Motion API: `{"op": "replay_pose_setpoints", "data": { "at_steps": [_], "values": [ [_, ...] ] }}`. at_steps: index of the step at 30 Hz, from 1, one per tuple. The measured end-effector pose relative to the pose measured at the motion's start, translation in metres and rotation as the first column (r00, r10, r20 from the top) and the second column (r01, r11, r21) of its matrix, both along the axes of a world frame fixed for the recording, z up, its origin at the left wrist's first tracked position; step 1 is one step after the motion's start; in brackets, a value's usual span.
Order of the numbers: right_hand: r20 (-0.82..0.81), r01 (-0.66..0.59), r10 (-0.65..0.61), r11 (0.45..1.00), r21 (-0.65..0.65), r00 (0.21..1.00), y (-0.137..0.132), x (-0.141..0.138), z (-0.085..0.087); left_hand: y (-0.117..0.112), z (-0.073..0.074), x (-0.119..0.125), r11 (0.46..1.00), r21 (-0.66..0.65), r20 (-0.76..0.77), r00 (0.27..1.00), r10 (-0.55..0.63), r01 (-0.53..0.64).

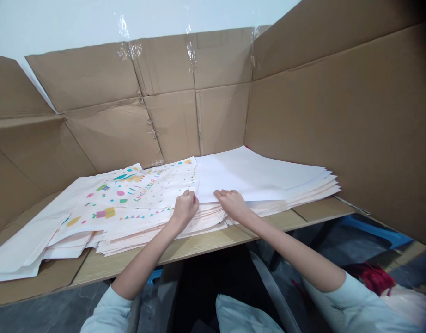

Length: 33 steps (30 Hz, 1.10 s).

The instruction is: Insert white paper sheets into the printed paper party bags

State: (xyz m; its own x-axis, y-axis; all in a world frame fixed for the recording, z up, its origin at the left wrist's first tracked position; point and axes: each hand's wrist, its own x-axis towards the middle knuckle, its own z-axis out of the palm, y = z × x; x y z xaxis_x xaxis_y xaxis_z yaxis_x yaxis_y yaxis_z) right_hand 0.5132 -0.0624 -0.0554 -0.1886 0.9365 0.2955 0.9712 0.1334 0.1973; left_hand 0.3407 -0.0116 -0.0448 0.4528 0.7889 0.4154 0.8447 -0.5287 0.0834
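A broad pile of pale paper sheets or bags lies on the table. Its left part is topped by a white printed sheet with colourful confetti shapes, bunting and lettering. A plain white sheet tops the right part, overlapping the printed one. My left hand has curled fingers on the printed sheet's right edge. My right hand lies close by, its fingertips on the white sheet's near edge. Both sleeves are pale blue.
Tall flattened cardboard panels stand behind and to the right of the pile. Its near side overhangs a light wooden tabletop partly covered by cardboard. Below the table edge are a blue plastic object, red cloth and a whitish plastic bag.
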Motion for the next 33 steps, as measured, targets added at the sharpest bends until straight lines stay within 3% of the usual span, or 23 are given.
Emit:
{"op": "replay_pose_setpoints", "data": {
  "at_steps": [14, 25, 28, 29, 31, 32, 33],
  "values": [
    [-0.010, -0.101, 0.101, 0.995, 0.024, 0.995, 0.007, -0.018, -0.004, -0.007, 0.001, 0.006, 1.000, 0.008, -0.083, 0.997, 0.002, -0.001],
    [-0.036, -0.038, 0.037, 0.999, -0.031, 0.999, -0.008, -0.031, -0.005, -0.011, -0.004, 0.003, 0.999, -0.003, -0.047, 0.998, -0.033, 0.033],
    [-0.160, -0.127, 0.097, 0.975, -0.182, 0.982, -0.004, -0.022, 0.015, -0.016, -0.001, 0.003, 0.994, -0.021, 0.065, 0.992, -0.104, 0.106],
    [-0.224, -0.198, 0.136, 0.937, -0.287, 0.965, 0.000, -0.016, 0.026, -0.019, 0.002, 0.004, 0.987, -0.001, 0.137, 0.978, -0.158, 0.160],
    [-0.360, -0.337, 0.154, 0.782, -0.525, 0.920, 0.015, -0.006, 0.051, -0.027, 0.009, 0.011, 0.964, 0.102, 0.302, 0.916, -0.266, 0.246],
    [-0.392, -0.347, 0.126, 0.748, -0.566, 0.911, 0.026, -0.002, 0.062, -0.030, 0.014, 0.017, 0.953, 0.165, 0.375, 0.877, -0.299, 0.254],
    [-0.381, -0.256, 0.025, 0.781, -0.570, 0.924, 0.038, 0.000, 0.072, -0.033, 0.018, 0.025, 0.947, 0.214, 0.436, 0.844, -0.312, 0.239]
  ]
}}
